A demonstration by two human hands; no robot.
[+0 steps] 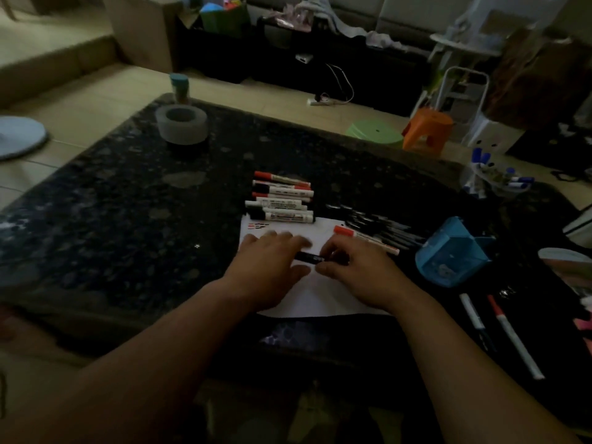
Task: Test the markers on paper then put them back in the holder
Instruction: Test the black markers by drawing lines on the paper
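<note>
The left hand [272, 261] and right hand [355, 267] each grip one end of a black marker [309, 257] in their fingers, over white paper [320, 298]. A row of markers [282, 200] lies just beyond the fingers, and a blue holder [455, 251] sits to their right.

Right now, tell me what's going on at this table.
A person's left hand and right hand grip the two ends of a dark marker over the paper, probably capping or uncapping it. Test strokes show at the paper's far left corner. A row of markers lies beyond it, the blue holder to the right.
</note>
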